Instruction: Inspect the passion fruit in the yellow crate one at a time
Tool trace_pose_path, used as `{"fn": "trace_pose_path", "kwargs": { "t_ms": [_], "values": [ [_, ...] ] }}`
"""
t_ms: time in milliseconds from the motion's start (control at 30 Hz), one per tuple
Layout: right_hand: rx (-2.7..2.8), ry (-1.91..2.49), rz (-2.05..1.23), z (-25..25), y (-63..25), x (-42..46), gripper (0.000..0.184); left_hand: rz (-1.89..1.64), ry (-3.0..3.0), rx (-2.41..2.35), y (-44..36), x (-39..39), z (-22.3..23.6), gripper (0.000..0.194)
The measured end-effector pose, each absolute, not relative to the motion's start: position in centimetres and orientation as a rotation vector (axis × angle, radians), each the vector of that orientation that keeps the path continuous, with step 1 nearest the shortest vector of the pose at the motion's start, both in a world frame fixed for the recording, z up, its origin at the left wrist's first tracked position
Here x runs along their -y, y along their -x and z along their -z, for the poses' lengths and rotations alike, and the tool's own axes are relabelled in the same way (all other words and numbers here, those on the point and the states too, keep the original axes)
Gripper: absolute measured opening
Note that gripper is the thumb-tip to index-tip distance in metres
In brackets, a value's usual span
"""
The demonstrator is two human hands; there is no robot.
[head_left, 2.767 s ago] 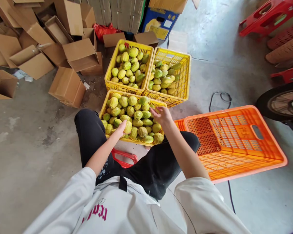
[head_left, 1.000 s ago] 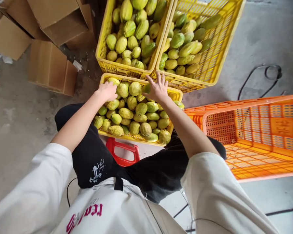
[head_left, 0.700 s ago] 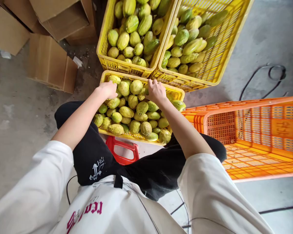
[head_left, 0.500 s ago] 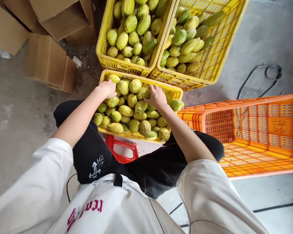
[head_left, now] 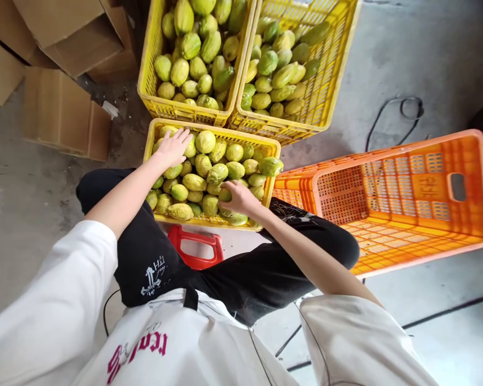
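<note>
Yellow-green fruits that look like small papayas fill the near yellow crate (head_left: 211,222) between my knees. My left hand (head_left: 172,149) rests over the fruit at the crate's far left, palm down, fingers stretched out. Low in the crate, toward its near right, my right hand (head_left: 243,199) has its fingers curled round a green papaya (head_left: 225,195). A larger papaya (head_left: 270,166) lies at the crate's right rim, partly over it. The undersides of both hands are hidden.
Two more yellow crates (head_left: 186,111) with papayas stand just beyond. An orange crate (head_left: 394,268) lies on its side at my right. Cardboard boxes (head_left: 58,110) are at the far left, a red stool (head_left: 195,261) is under me, and a black cable (head_left: 370,134) lies on the floor.
My right hand has come from the crate's far side toward its near right with a green papaya. My left hand's fingers have straightened. The view has shifted slightly.
</note>
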State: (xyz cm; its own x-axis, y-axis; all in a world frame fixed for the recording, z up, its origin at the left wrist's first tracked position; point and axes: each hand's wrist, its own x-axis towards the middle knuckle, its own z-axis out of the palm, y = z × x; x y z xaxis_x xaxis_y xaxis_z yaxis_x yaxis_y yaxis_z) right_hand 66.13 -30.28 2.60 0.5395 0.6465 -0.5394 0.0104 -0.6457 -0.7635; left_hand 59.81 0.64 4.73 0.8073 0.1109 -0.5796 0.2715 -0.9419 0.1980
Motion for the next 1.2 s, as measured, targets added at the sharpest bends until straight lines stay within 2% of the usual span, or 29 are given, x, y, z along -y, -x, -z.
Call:
{"fn": "trace_pose_path", "kwargs": {
  "t_ms": [167,300,400,500,567,667,767,933,1100,1200],
  "values": [
    [0.184,1.822,-1.105,-6.0,-64.1,32.1,0.055,0.807,-2.769,-0.267,-60.7,0.6,-3.9,0.106],
    [-0.275,1.262,-1.186,-8.8,-64.4,32.3,0.045,0.756,-2.793,-0.306,-61.5,1.1,-4.1,0.099],
    [-0.462,0.987,-1.127,-9.6,-64.7,31.9,0.047,0.807,-2.793,-0.369,-61.7,1.5,-5.0,0.107],
    [-0.533,0.893,-1.016,-9.2,-65.1,31.2,0.046,0.794,-2.764,-0.491,-61.5,1.9,-6.2,0.116],
    [-0.562,0.857,-0.997,-8.7,-65.3,30.6,0.045,0.691,-2.686,-0.604,-61.1,2.1,-7.2,0.111],
    [-0.585,0.812,-1.001,-8.6,-65.4,29.4,0.048,0.481,-2.340,-0.759,-60.0,2.6,-8.9,0.082],
    [-0.580,0.779,-1.015,-9.1,-65.3,28.5,0.052,0.306,-1.694,-0.837,-57.9,3.8,-10.4,0.055],
    [-0.540,0.773,-1.089,-9.6,-64.9,28.0,0.051,0.140,-0.821,-0.849,-54.8,6.5,-11.8,0.054],
    [-0.524,0.753,-1.161,-8.7,-64.8,27.7,0.043,0.147,-0.516,-0.919,-54.7,8.9,-12.0,0.035],
    [-0.508,0.683,-1.181,-7.7,-64.7,27.2,0.045,0.220,-0.392,-0.886,-54.8,9.5,-11.3,0.039]
  ]
}}
